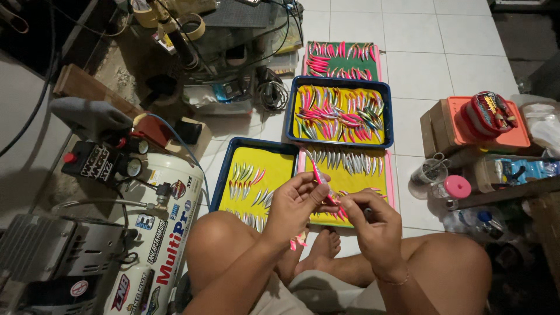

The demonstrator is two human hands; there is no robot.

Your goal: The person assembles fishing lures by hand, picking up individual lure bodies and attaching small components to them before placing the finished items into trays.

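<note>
Above the near trays, a pink fishing lure (320,182) is being pinched by both the left hand (296,205) and the right hand (373,224), close together. Four trays are already carrying rows of painted lures: the near blue tray (222,178), the near pink tray (389,185), the far blue tray (338,82) and the far pink tray (342,45).

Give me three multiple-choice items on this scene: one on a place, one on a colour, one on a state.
1. Where is the compressor tank?
A. by the person's left knee
B. on the orange lid
C. inside a tray

2. What colour lines the blue tray?
A. white
B. yellow
C. black

3. How is the pink lure held?
A. lying on the floor
B. hanging from a cable
C. pinched between left hand and right hand

Answers: 1 A, it stands beside that knee. 2 B, yellow shows under the lures. 3 C, both hands' fingers grip it.
</note>
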